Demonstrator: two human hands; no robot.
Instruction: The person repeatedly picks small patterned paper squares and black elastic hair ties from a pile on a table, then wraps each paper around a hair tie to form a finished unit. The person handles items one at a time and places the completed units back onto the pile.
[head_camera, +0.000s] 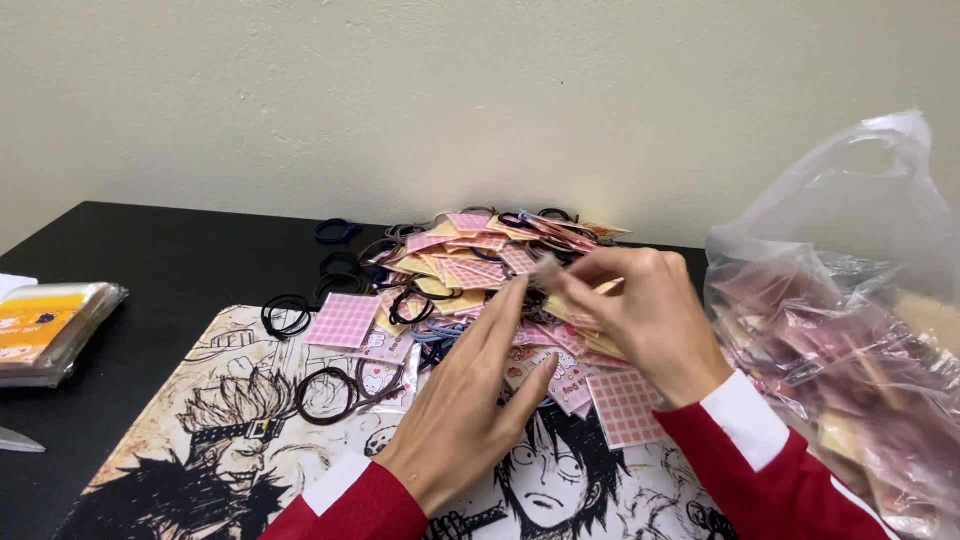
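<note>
My left hand (470, 400) and right hand (640, 315) pinch what seems a small card over the heaped pile of pink and yellow hair-tie cards (480, 265), most still unsorted beside the plastic bag (840, 300).

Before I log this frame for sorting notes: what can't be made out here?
All in the head view:
- Item pinched between the left hand and right hand: blurred by motion, kind unclear.
- Cards under the pile of hair ties and cards: covered by those on top.
- Plastic bag contents: hazy through film, cut by the right edge.
- Packet stack: cut by the left edge.
</note>
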